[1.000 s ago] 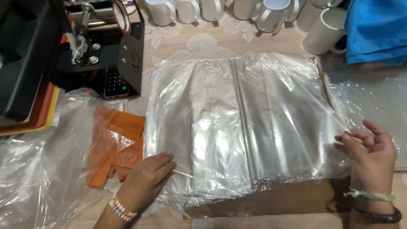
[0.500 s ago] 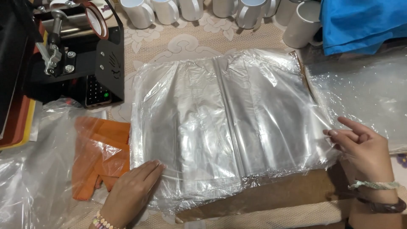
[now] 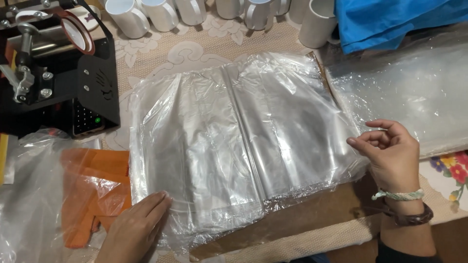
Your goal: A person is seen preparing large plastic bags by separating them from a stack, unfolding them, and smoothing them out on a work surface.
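Note:
A stack of clear plastic bags (image 3: 239, 141) lies flat in the middle of the table, shiny and wrinkled, with a seam running down its centre. My left hand (image 3: 134, 229) rests palm down on the stack's near left corner, fingers together. At the stack's right edge hovers my right hand (image 3: 390, 151), fingers loosely curled and apart, holding nothing; the fingertips are close to the plastic's edge. A woven bracelet and a dark band sit on that wrist.
A black mug press machine (image 3: 53, 73) stands at the back left. White mugs (image 3: 161, 12) line the back edge. Blue cloth (image 3: 399, 22) lies at the back right above more clear plastic (image 3: 414, 92). Orange sheets (image 3: 92, 190) under plastic film lie at the left.
My left hand slid from a pinching pose to lie flat on the stack's near left corner. My right hand lifted slightly off the right edge. The view shifted.

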